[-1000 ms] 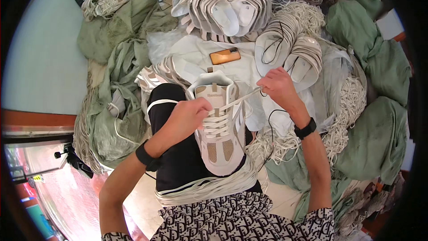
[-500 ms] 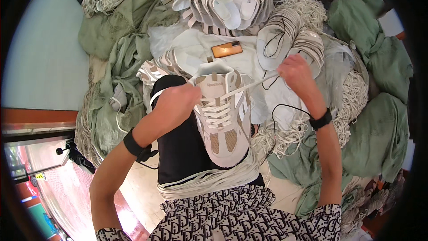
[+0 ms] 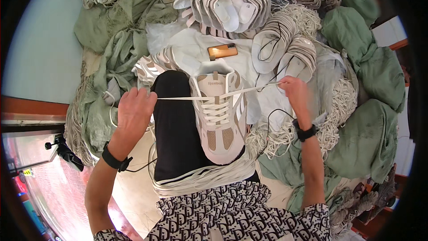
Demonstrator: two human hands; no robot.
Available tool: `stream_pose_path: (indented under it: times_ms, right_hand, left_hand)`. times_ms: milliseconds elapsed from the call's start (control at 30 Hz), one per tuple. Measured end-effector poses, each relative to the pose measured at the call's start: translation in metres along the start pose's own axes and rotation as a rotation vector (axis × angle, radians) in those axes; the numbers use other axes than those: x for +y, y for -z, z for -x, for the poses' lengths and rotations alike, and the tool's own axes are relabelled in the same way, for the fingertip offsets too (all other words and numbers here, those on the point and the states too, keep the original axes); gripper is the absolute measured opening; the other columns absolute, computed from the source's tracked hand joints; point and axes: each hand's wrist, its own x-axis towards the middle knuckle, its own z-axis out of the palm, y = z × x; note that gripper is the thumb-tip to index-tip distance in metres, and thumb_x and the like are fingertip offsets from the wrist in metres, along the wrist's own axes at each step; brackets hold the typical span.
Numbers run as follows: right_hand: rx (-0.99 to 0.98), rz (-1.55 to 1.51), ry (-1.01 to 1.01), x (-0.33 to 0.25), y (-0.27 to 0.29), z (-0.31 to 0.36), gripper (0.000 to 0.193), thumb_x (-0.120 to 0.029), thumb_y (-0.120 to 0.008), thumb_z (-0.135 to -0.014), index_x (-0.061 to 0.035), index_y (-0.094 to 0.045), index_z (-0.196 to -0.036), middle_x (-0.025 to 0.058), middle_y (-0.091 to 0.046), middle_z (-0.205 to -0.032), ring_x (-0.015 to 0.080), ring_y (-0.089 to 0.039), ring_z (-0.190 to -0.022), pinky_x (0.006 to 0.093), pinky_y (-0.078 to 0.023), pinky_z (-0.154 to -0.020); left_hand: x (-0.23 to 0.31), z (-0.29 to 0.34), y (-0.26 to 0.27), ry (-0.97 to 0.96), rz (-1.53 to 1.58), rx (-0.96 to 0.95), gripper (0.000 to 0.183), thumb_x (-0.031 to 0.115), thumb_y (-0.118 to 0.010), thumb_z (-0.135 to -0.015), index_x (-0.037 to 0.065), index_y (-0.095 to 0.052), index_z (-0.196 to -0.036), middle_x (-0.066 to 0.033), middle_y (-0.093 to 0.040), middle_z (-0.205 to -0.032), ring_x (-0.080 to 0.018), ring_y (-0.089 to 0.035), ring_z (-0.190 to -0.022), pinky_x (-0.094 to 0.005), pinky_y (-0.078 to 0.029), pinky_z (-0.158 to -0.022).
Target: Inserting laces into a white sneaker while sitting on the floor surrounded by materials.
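A beige and white sneaker shoe upper [image 3: 221, 142] lies on my lap, its toe toward me. White lace crosses its front in several rows. My left hand [image 3: 134, 110] is closed on one end of the shoelace [image 3: 176, 98], which runs taut to the left from the eyelets. Out to the right, my right hand [image 3: 295, 94] pinches the other lace end, stretched from the upper's right side. Both hands are clear of the shoe itself. A bundle of loose white laces [image 3: 203, 180] lies across my lap below the toe.
Stacked shoe uppers [image 3: 229, 11] stand beyond the lap, with more stacks [image 3: 296, 58] at the right. An orange phone [image 3: 223, 51] lies on white cloth. Green sacks [image 3: 363, 138] and tangled laces [image 3: 336, 118] are at the right; another green sack [image 3: 116, 13] sits at the left.
My left hand has moved left and down from beside the shoe's tongue, drawing its lace end out straight. My right hand has shifted slightly down, still holding its end.
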Motion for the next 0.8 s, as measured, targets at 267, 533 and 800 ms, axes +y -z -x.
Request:
stream_pose_path:
  times_ms: [267, 533, 800]
  right_hand:
    - [-0.130, -0.631, -0.410, 0.023, -0.026, -0.007, 0.014, -0.007, -0.060, -0.073, 0.0023, -0.064, -0.082, 0.0045, -0.061, -0.059, 0.0107, -0.053, -0.044, 0.0208, -0.038, -0.041]
    - [-0.053, -1.731, -0.173, 0.048, -0.008, -0.022, 0.026, -0.012, -0.056, -0.084, 0.0012, -0.055, -0.107, 0.0119, -0.057, -0.107, 0.0180, -0.053, -0.102, 0.0310, -0.040, -0.088]
    - [0.383, -1.549, -0.240, 0.159, 0.113, -0.038, 0.022, -0.008, -0.054, -0.086, 0.0027, -0.055, -0.105, 0.0107, -0.060, -0.101, 0.0202, -0.057, -0.099, 0.0310, -0.045, -0.086]
  left_hand:
    - [-0.012, 0.019, -0.012, 0.874, 1.053, -0.432, 0.017, 0.015, -0.055, -0.083, 0.006, -0.059, -0.096, -0.0101, -0.061, -0.084, -0.0174, -0.060, -0.076, -0.0275, -0.047, -0.066]
    - [-0.034, 0.016, -0.039, 0.854, 2.331, 0.339, 0.031, 0.013, -0.053, -0.086, -0.005, -0.050, -0.110, -0.0121, -0.055, -0.104, -0.0226, -0.051, -0.103, -0.0354, -0.040, -0.095]
    - [-0.201, 0.158, -0.028, 0.789, 0.766, 0.235, 0.036, 0.010, -0.052, -0.088, 0.000, -0.047, -0.123, -0.0113, -0.058, -0.108, -0.0184, -0.054, -0.098, -0.0269, -0.042, -0.086]
